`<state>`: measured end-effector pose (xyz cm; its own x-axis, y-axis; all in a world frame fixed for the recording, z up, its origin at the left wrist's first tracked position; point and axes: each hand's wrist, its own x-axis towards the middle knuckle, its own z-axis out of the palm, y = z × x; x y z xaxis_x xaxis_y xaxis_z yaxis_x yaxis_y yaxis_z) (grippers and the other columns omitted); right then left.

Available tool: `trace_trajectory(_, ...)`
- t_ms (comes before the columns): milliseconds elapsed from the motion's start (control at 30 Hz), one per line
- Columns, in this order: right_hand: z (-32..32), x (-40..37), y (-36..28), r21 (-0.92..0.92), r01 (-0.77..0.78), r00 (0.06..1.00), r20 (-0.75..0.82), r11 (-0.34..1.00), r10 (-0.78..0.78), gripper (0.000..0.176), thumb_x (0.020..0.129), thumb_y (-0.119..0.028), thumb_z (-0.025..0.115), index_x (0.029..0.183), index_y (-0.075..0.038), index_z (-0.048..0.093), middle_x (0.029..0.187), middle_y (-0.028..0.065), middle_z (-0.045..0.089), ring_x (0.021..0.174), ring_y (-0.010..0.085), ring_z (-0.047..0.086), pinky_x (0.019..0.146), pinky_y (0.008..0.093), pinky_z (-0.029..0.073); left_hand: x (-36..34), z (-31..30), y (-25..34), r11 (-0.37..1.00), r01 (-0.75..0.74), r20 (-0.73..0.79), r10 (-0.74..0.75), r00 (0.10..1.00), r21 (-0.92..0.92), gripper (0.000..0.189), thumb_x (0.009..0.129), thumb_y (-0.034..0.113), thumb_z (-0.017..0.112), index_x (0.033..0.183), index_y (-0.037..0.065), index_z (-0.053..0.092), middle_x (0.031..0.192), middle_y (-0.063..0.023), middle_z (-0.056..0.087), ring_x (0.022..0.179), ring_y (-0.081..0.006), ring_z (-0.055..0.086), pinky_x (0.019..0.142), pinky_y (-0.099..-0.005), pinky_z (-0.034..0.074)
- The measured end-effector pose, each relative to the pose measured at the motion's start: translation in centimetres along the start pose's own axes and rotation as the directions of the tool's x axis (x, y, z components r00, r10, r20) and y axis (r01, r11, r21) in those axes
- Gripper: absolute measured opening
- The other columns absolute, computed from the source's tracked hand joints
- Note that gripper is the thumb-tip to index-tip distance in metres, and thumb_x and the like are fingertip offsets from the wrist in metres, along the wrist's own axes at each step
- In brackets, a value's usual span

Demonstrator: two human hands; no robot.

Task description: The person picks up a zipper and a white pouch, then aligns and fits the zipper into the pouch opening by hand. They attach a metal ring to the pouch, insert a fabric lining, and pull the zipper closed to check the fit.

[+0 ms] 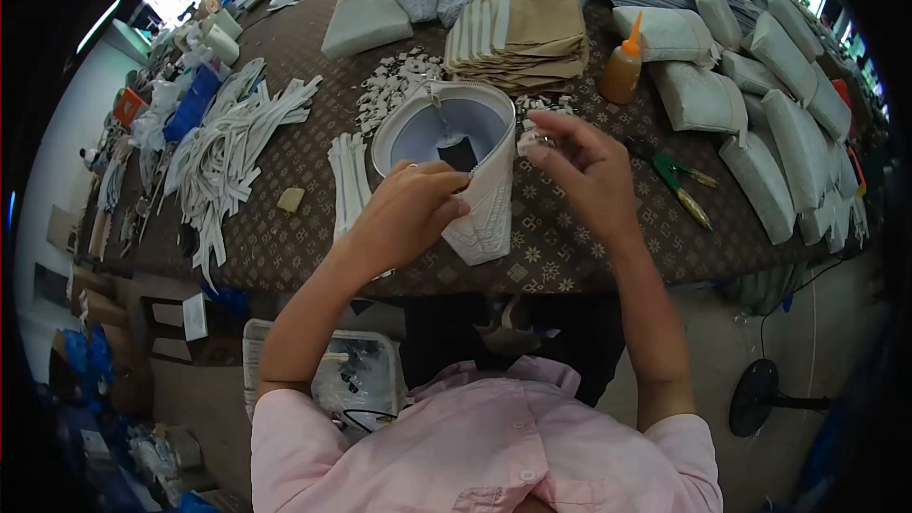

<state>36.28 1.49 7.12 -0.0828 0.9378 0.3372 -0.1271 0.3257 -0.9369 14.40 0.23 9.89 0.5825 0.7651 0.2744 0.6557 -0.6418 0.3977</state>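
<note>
A white bag [494, 199] with a quilted side stands open on the table, its zipper running along the rim. Inside, a grey-blue lining and a dark rectangular patch are visible. My left hand [410, 204] is closed on the bag's near rim, fingers over the zipper edge. Just right of the bag, my right hand [594, 166] pinches a small white piece [534, 140] between thumb and fingertips. What exactly that piece is cannot be made out. Similar small white pieces [394, 85] lie heaped behind the bag.
White strips [214, 157] lie left, with more strips [350, 180] beside the bag. Behind stands a stack of brown and white panels [522, 33]. To the right are an orange-tipped glue bottle [621, 74], green-handled pliers [676, 180] and piled white bags [703, 100]. A yellowish block [291, 199] lies left.
</note>
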Motion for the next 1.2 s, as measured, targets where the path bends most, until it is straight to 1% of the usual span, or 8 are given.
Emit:
trace_trajectory(233,4.9,7.4,1.1,-0.295,0.232,0.925,0.362,0.927,-0.116,0.02,0.084,-0.007,0.06,0.102,0.0,0.063,0.083,0.0054,0.066,0.073,0.0081,0.062,0.067,0.0225,0.049,-0.3,0.5,-1.4,0.988,0.075,-0.097,-0.089,0.991,-0.136,0.02,0.073,0.01,0.065,0.09,-0.002,0.062,0.084,-0.016,0.063,0.081,-0.0341,0.059,0.076,-0.0397,0.041)
trace_trajectory(300,5.4,7.6,1.3,-0.422,0.091,0.896,0.43,0.902,0.111,0.018,0.084,-0.009,0.059,0.1,-0.001,0.063,0.079,0.0069,0.066,0.071,0.0102,0.063,0.066,0.0241,0.05,-0.7,-0.2,-2.1,0.989,0.128,-0.121,-0.136,0.983,-0.074,0.019,0.073,0.01,0.066,0.088,-0.001,0.063,0.083,-0.0168,0.063,0.081,-0.034,0.059,0.076,-0.0402,0.042)
trace_trajectory(567,4.9,6.6,1.2,-0.335,0.022,0.922,0.37,0.942,0.11,0.02,0.084,-0.01,0.059,0.101,0.001,0.062,0.076,0.0057,0.066,0.072,0.0094,0.064,0.065,0.0224,0.048,0.8,-0.8,-3.5,0.953,0.284,-0.088,-0.276,0.957,0.106,0.021,0.073,0.014,0.069,0.089,0.001,0.065,0.08,-0.0161,0.063,0.08,-0.0322,0.06,0.075,-0.0383,0.045)
trace_trajectory(667,4.6,6.4,1.1,-0.326,-0.011,0.922,0.363,0.945,0.136,0.02,0.085,-0.011,0.059,0.101,0.0,0.063,0.076,0.0052,0.066,0.071,0.0084,0.063,0.065,0.022,0.048,1.5,-1.4,-3.3,0.922,0.382,0.142,-0.371,0.918,-0.062,0.017,0.074,0.014,0.067,0.086,0.002,0.065,0.079,-0.0148,0.062,0.08,-0.0311,0.059,0.081,-0.0374,0.041)
trace_trajectory(800,4.6,6.0,0.9,-0.321,-0.068,0.93,0.321,0.945,0.176,0.02,0.085,-0.011,0.06,0.1,0.002,0.063,0.076,0.0053,0.065,0.069,0.0077,0.062,0.063,0.0223,0.048,-0.5,1.1,-3.2,0.987,0.086,-0.102,-0.073,0.992,0.136,0.01,0.077,0.011,0.064,0.085,0.005,0.064,0.084,-0.0098,0.06,0.085,-0.0256,0.057,0.087,-0.0376,0.034)
trace_trajectory(967,5.0,5.9,1.0,-0.366,-0.01,0.934,0.328,0.93,0.139,0.019,0.085,-0.011,0.061,0.097,0.004,0.062,0.077,0.0047,0.065,0.07,0.0082,0.062,0.063,0.0224,0.048,-1.6,3.6,-3.1,0.935,0.011,-0.516,0.186,0.836,0.354,0.009,0.081,0.014,0.062,0.083,0.005,0.062,0.08,-0.009,0.06,0.085,-0.0255,0.059,0.085,-0.04,0.038)
trace_trajectory(1067,6.1,5.5,0.6,-0.348,-0.009,0.958,0.266,0.937,0.108,0.017,0.085,-0.009,0.061,0.096,0.004,0.061,0.078,0.0057,0.065,0.071,0.008,0.062,0.063,0.0221,0.049,-1.3,3.2,-3.1,0.995,0.096,-0.607,-0.087,0.79,-0.017,0.015,0.085,0.018,0.061,0.083,0.003,0.063,0.071,-0.0092,0.062,0.072,-0.026,0.06,0.081,-0.0391,0.042)
trace_trajectory(1200,7.0,4.5,0.3,-0.443,0.195,0.945,0.323,0.875,-0.047,0.017,0.086,-0.009,0.06,0.098,0.003,0.06,0.08,0.0063,0.065,0.075,0.0071,0.061,0.065,0.0217,0.049,-1.0,1.7,-2.0,0.975,0.193,-0.512,-0.223,0.83,-0.111,0.022,0.088,0.021,0.057,0.081,0.003,0.066,0.064,-0.0082,0.062,0.059,-0.0242,0.058,0.077,-0.036,0.042)
